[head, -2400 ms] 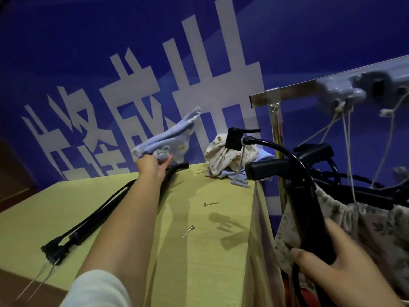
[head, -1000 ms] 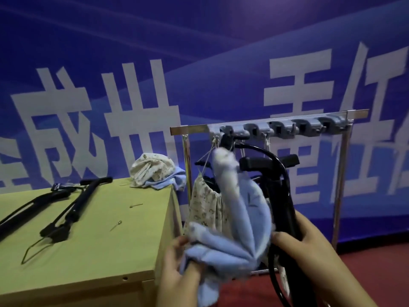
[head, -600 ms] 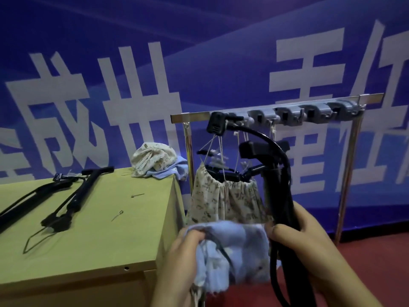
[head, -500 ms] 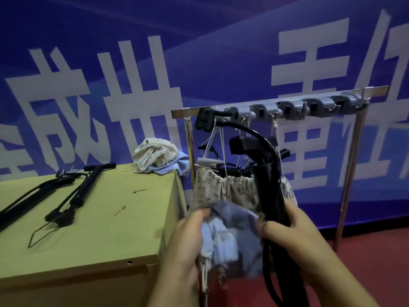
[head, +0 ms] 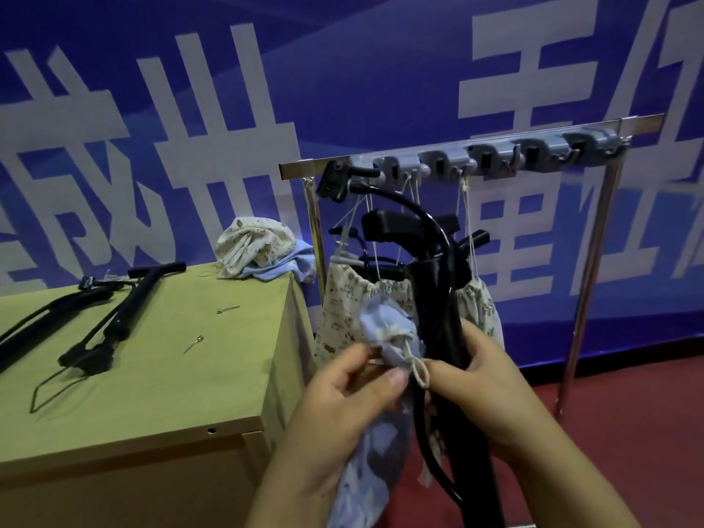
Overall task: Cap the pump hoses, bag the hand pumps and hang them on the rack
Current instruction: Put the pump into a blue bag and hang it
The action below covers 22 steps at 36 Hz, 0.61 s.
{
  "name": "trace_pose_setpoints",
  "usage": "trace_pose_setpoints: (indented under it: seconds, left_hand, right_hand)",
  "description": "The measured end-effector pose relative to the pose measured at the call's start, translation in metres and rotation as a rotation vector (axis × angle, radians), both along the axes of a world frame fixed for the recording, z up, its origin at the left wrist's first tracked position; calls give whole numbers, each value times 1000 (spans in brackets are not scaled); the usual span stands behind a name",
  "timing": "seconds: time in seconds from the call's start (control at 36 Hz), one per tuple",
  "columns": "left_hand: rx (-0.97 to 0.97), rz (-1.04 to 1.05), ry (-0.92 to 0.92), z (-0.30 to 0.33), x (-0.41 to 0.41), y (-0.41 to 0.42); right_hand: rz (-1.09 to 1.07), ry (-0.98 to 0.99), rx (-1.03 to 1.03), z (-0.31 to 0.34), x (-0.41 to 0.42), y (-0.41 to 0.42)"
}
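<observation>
The left hand (head: 343, 394) pinches the gathered mouth of a pale blue drawstring bag (head: 384, 337), while the right hand (head: 484, 379) curls round an upright black hand pump (head: 438, 299) and nips the bag's knotted cord (head: 419, 371), all just off the table's right edge (head: 282, 360) in front of the rack (head: 476, 154). Two more pumps (head: 125, 314) lie toward the table's left edge, spare bags (head: 259, 249) heaped at its far right corner, and floral bags (head: 343, 310) hang from the rack.
</observation>
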State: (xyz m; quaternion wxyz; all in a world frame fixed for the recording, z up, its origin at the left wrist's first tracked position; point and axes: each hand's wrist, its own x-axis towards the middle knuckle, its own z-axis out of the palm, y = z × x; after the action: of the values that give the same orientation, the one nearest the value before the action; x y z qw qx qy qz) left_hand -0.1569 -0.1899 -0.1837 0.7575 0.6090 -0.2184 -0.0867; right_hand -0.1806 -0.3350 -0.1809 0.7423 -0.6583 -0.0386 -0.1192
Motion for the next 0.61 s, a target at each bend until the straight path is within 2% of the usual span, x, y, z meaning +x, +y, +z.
trace_pose_setpoints:
  seconds: [0.08, 0.17, 0.31, 0.33, 0.5, 0.61]
  left_hand:
    - [36, 90, -51, -3, 0, -3]
    - [-26, 194, 22, -7, 3, -5]
    - [-402, 111, 224, 2, 6, 2]
    - [-429, 104, 243, 5, 6, 4]
    - [-351, 239, 208, 7, 9, 4]
    - [-188, 377, 143, 4, 12, 0]
  right_hand:
    - [87, 6, 2, -4, -2, 2]
    - [190, 1, 24, -6, -4, 4]
    - [188, 34, 13, -7, -3, -1]
    - [185, 40, 19, -7, -3, -2]
    - [237, 37, -7, -1, -7, -2]
    - [273, 38, -9, 0, -9, -3]
